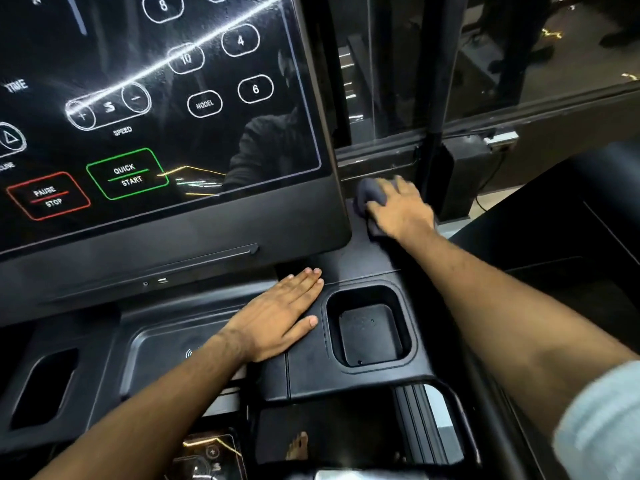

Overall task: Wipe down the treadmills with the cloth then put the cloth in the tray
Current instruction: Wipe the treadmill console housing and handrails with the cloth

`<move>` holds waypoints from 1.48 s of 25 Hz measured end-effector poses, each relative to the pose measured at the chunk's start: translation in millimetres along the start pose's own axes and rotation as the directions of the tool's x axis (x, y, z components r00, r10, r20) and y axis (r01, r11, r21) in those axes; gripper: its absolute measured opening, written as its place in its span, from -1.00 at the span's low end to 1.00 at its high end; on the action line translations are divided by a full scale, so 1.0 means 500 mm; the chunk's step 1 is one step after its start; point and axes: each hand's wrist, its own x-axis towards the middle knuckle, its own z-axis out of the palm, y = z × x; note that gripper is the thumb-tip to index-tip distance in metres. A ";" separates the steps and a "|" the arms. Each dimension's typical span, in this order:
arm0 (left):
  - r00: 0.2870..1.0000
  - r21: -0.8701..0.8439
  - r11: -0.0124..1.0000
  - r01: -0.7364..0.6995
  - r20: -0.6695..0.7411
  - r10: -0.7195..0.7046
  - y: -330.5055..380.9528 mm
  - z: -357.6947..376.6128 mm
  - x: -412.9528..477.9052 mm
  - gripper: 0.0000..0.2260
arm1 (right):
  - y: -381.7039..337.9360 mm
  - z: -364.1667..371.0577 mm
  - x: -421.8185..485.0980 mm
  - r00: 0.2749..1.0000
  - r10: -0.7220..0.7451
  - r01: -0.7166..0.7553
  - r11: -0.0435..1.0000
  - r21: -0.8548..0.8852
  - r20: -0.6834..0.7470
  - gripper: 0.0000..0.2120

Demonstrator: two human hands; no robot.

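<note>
Grey cloth point(371, 197) sits under the right hand point(403, 213) — its fingers point(398, 188) are too blurry to tell if they grip. Left hand point(277, 317) lies flat, empty. A wild swipe might bump the screen point(207, 143).

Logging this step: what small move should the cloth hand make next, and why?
Probably draw the right hand, holding the dark cloth on the ledge beside the screen, back toward the cup holder; that stretch lies nearest, and the left hand rests flat beside it.
</note>
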 end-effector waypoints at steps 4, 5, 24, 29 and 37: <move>1.000 -0.005 1.000 -0.003 -0.004 0.003 0.002 -0.002 0.004 -0.41 | -0.036 0.028 -0.071 0.973 -0.231 0.229 0.970 -0.078 -0.011 -0.37; 1.000 -0.003 1.000 -0.010 -0.006 0.010 0.002 -0.002 0.009 -0.40 | -0.021 0.014 -0.054 0.951 -0.307 0.308 0.949 -0.066 0.030 -0.36; 0.997 -0.031 0.996 -0.081 0.011 0.082 0.012 -0.006 0.068 -0.36 | 0.092 -0.010 -0.093 0.931 0.358 -0.361 0.876 0.320 0.070 -0.42; 0.995 -0.054 0.994 -0.098 -0.003 0.098 0.026 -0.006 0.084 -0.43 | 0.111 -0.004 -0.139 0.977 0.211 -0.207 0.929 0.306 0.017 -0.47; 0.991 -0.044 0.990 -0.132 0.012 0.133 0.046 -0.003 0.106 -0.43 | 0.058 -0.019 -0.085 0.996 0.092 -0.084 0.927 0.367 -0.002 -0.43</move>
